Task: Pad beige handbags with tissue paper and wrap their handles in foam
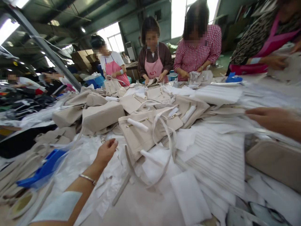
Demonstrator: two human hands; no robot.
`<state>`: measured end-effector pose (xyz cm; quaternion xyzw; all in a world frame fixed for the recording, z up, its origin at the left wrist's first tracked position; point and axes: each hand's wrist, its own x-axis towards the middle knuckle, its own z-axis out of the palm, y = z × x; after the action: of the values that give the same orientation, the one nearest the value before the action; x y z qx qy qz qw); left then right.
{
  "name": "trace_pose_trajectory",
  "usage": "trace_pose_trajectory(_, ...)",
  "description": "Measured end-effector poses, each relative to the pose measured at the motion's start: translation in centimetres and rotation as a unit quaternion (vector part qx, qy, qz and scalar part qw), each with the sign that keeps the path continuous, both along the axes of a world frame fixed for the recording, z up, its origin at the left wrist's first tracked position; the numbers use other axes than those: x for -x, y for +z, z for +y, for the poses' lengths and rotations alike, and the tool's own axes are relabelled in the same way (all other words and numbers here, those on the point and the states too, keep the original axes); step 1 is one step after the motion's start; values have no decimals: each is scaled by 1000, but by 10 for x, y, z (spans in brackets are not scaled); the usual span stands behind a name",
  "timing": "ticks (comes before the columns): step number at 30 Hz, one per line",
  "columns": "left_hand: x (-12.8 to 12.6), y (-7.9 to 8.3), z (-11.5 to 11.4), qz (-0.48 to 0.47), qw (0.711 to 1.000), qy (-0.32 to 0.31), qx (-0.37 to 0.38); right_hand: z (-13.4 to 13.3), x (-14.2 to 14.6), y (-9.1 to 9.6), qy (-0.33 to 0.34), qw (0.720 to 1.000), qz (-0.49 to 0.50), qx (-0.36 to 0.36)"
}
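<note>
"So, where's that beige handbag (138,139)?"

"Just right of the fingertips of the left hand (105,153), tilted on the pile, a white tube (137,124) across its zip (146,119)."

"And those fingers?"

"Curled in, with a small white bit (115,142) at the tips; I can't tell whether it's gripped."

"The right hand (268,117)?"

"Well apart from the handbag, fingers stretched towards it, but too blurred to tell whether they hold anything. Below them sits another beige bag (275,160); lower left of them, ribbed white sheets (218,150)."
</note>
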<state>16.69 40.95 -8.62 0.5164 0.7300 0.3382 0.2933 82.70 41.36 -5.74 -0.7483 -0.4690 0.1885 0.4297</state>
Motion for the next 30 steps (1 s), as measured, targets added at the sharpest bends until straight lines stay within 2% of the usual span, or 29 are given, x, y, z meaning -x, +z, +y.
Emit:
trace_pose_trajectory(2,1,17,36,20,998,-21,-50,-17,64,8,89,988,23,121)
trace_pose_trajectory(4,-3,36,67,36,994,-63,-85,-36,146,6,196,955,71,208)
trace_pose_trajectory(7,-15,58,95,73,983,-134,-104,-69,263,-2,300,925,99,214)
trace_pose_trajectory(9,-24,64,101,105,974,-172,-100,-92,323,-9,308,908,187,214)
trace_pose_trajectory(12,-29,63,101,151,968,-183,-88,-125,385,-25,257,888,314,219)
trace_pose_trajectory(17,-28,62,90,176,964,-188,-68,-171,450,-71,182,815,492,248)
trace_pose_trajectory(20,-30,69,75,174,965,-177,-81,-188,466,-95,124,773,557,278)
trace_pose_trajectory(23,-35,81,56,169,966,-159,-111,-194,467,-110,98,735,599,303)
trace_pose_trajectory(25,-36,93,44,164,965,-151,-138,-193,468,-113,88,717,620,306)
trace_pose_trajectory(27,-35,106,32,161,962,-149,-162,-190,474,-110,80,707,646,276)
trace_pose_trajectory(30,-25,129,11,156,957,-155,-187,-191,488,-89,99,697,695,148)
